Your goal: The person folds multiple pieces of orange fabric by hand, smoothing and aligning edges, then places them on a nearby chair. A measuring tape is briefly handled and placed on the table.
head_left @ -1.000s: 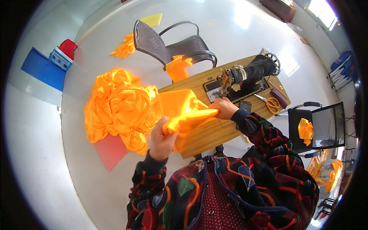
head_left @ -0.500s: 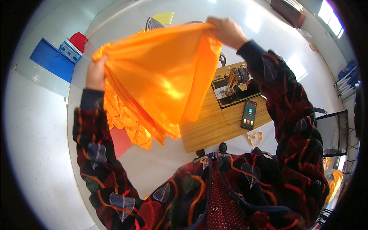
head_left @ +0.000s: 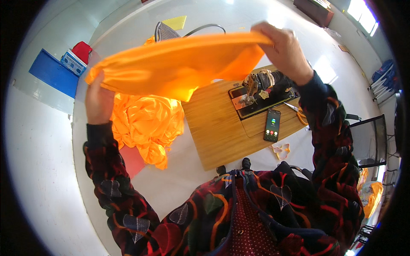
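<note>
A shiny orange cloth (head_left: 171, 64) stretches between my two raised hands, blurred by motion and billowing away from me. My left hand (head_left: 100, 100) grips its left corner, and my right hand (head_left: 285, 51) pinches its right corner. Below the cloth, at the left, lies a heap of the same orange fabric (head_left: 147, 123). Beyond the cloth's right part, a black sewing machine (head_left: 267, 83) is set into a wooden table (head_left: 209, 141); the cloth covers the table's far left part.
On the table lie a phone (head_left: 272, 125) with its screen lit and orange-handled scissors (head_left: 300, 114). A chair (head_left: 166, 32) stands beyond the cloth. At far left are a blue board (head_left: 53, 73) and a red bag (head_left: 82, 52). A black-framed chair (head_left: 369, 141) stands at the right.
The cloth has swung up and away from hanging down, uncovering the fabric heap and more of the table. My hands have moved farther apart, and the scissors now show.
</note>
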The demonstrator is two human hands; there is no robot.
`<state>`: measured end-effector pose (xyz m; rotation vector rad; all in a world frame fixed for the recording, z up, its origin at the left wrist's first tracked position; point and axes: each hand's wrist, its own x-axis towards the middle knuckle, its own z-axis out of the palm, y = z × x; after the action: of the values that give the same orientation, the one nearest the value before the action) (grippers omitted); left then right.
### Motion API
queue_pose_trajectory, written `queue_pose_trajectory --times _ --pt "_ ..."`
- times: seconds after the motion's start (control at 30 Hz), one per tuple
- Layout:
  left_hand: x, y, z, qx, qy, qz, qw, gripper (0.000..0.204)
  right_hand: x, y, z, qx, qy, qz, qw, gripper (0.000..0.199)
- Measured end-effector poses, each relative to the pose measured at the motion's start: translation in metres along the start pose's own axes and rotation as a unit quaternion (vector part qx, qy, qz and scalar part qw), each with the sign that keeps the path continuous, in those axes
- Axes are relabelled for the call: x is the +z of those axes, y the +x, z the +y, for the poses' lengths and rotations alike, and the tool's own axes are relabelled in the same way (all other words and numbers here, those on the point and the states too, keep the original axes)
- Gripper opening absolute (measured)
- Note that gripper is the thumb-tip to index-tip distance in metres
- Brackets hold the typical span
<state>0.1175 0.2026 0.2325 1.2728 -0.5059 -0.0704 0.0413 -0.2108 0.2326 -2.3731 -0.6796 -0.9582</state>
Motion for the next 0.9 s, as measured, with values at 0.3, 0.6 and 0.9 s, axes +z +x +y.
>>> queue_pose_trajectory --times 0.3,0.6,0.9 --pt "0.005 -0.038 -0.097 -0.062 -0.075 0.046 0.994 0.026 0.024 -0.089 0.008 0.168 0.113 -0.149 0.968 0.016" --pt "0.048 -0.127 -0.126 -0.013 -0.052 0.015 0.998 0.011 0.064 -0.237 -0.023 0.471 0.457 -0.323 0.682 0.023" --pt "0.065 -0.125 -0.133 -0.019 -0.059 -0.019 0.998 0.015 0.134 -0.295 -0.053 0.656 0.718 -0.13 0.193 0.034"
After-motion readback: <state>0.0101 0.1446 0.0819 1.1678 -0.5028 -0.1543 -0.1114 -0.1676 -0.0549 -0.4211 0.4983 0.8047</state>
